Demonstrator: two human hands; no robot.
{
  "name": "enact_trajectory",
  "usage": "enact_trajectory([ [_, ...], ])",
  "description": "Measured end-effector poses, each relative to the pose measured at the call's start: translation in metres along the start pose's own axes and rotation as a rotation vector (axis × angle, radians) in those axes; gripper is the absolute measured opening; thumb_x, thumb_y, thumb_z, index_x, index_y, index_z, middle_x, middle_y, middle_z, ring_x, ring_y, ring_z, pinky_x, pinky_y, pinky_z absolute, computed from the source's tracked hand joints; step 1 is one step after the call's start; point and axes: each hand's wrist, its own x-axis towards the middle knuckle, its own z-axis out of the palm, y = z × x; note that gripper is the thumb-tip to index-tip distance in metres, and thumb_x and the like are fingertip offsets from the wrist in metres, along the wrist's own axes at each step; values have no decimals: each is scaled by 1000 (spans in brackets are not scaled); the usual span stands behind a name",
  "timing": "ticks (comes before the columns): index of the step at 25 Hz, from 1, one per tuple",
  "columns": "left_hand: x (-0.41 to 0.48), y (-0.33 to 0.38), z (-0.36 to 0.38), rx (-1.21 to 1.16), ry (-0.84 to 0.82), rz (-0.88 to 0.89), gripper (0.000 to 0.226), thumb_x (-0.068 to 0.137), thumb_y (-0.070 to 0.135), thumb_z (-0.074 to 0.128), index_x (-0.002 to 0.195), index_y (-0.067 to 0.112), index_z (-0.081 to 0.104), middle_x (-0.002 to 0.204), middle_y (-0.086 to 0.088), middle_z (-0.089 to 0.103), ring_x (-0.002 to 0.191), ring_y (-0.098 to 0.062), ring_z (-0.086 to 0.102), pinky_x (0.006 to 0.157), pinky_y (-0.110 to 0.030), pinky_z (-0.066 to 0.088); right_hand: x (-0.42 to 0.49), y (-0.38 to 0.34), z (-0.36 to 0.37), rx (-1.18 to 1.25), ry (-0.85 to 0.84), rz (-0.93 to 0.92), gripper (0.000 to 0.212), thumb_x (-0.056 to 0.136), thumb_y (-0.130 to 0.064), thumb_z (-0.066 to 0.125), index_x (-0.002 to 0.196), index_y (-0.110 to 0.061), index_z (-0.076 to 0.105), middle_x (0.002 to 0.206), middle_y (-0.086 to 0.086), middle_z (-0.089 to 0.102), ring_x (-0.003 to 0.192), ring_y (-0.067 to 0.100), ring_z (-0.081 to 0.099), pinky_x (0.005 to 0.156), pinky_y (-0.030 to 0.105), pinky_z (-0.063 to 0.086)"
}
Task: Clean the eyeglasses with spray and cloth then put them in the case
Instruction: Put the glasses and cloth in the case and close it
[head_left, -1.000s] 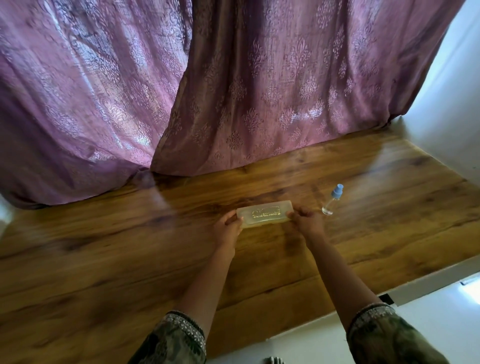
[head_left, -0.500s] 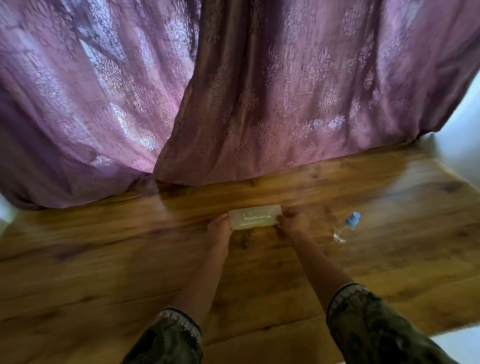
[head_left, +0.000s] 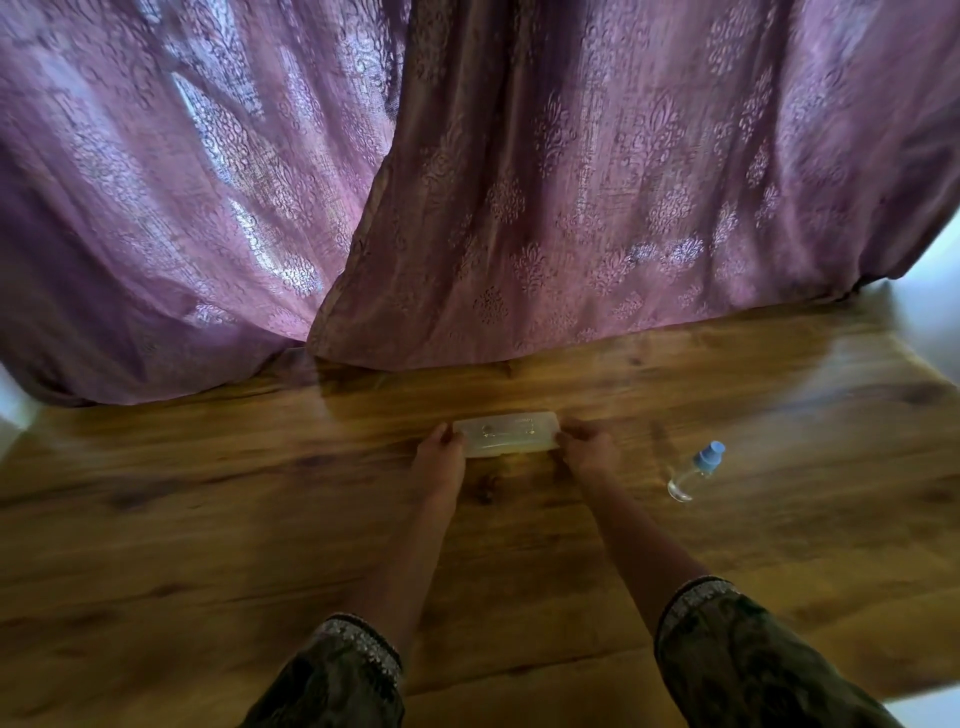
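Head view, near to far. Bottom of frame: both patterned sleeves (head_left: 748, 660), forearms running up toward centre. Left hand (head_left: 440, 460) and right hand (head_left: 589, 453) sit at either short end of the case (head_left: 506, 434), fingers (head_left: 567, 440) curled onto its ends, so both are grasping the case. It lies flat on the wooden surface (head_left: 208, 519), centre frame, lid down as far as I can tell. It's translucent, with something pale and gold-ish showing through the top; can't say whether that's the eyeglasses or a print, too blurred. No glasses visible loose anywhere, no cloth in sight either.

Spray bottle (head_left: 695, 470) right of centre, near my right hand but apart from it, blue cap on, leaning in this wide-angle view.

Upper frame: purple curtains (head_left: 571, 182), hem resting on the far edge of the surface just beyond the case.

My read: still at the start, getting the case open. Next move needs thumbs at the seam to pop the lid while the other fingers pin the base so it doesn't skid, then lift out whatever's inside.
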Motion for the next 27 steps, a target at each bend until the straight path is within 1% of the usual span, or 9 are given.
enact_trajectory([
  [4, -11, 6, 6, 117, 121, 165, 42, 90, 19, 51, 132, 19, 48, 139, -9, 46, 127, -26, 43, 106, -41, 38, -17, 9, -15, -2, 91, -26, 27, 87, -12, 59, 113, -8, 62, 113, 14, 66, 101, 26, 60, 80, 28, 43],
  [8, -33, 6, 28, 275, 185, 345, 34, 89, 14, 50, 122, 19, 55, 129, -9, 51, 123, -27, 41, 100, -38, 37, -42, 37, -31, 0, 222, -122, 22, 88, -14, 56, 108, -5, 61, 103, 17, 68, 97, 32, 62, 78, 33, 45],
  [12, -55, 2, 60, 327, -14, 429, 27, 90, 9, 48, 113, 14, 61, 120, -6, 60, 112, -23, 56, 95, -31, 44, -61, 67, -42, 87, 418, -210, 2, 86, -10, 54, 84, -10, 55, 80, 10, 61, 80, 31, 60, 69, 37, 47],
  [15, -73, 0, 89, 351, -189, 420, 27, 91, 10, 47, 113, 16, 61, 121, -1, 61, 110, -16, 57, 90, -22, 40, -68, 79, -58, 115, 607, -256, 7, 83, -9, 57, 84, -6, 50, 82, 13, 54, 79, 30, 53, 72, 46, 46],
  [17, -81, -3, 110, 379, -337, 397, 32, 90, 8, 47, 118, 16, 58, 126, -2, 59, 113, -17, 55, 95, -25, 42, -64, 80, -72, 143, 701, -221, 13, 82, -8, 58, 91, -2, 51, 88, 17, 54, 84, 34, 53, 73, 44, 44],
  [19, -87, -5, 129, 439, -476, 346, 41, 87, 6, 49, 127, 17, 53, 132, -4, 56, 118, -21, 53, 101, -32, 43, -54, 81, -88, 157, 709, -198, 29, 81, -9, 61, 107, -3, 51, 102, 17, 55, 93, 34, 54, 77, 46, 47],
  [22, -103, -5, 149, 529, -618, 315, 54, 83, 10, 50, 135, 22, 44, 130, -14, 56, 120, -32, 52, 101, -41, 44, -40, 85, -106, 62, 605, -217, 47, 80, -8, 62, 125, -8, 49, 121, 14, 56, 109, 31, 53, 90, 46, 47],
  [24, -110, -3, 156, 577, -666, 344, 54, 85, 8, 50, 137, 18, 41, 134, -11, 53, 124, -28, 49, 102, -34, 40, -32, 87, -115, -18, 502, -188, 45, 83, -8, 60, 127, -9, 51, 123, 12, 59, 112, 29, 54, 90, 38, 43],
  [27, -110, -5, 165, 570, -672, 373, 55, 84, 5, 50, 137, 15, 41, 136, -10, 52, 125, -25, 47, 104, -31, 37, -25, 91, -121, -54, 376, -177, 36, 85, -12, 60, 121, -10, 58, 114, 11, 66, 103, 28, 61, 81, 29, 42],
])
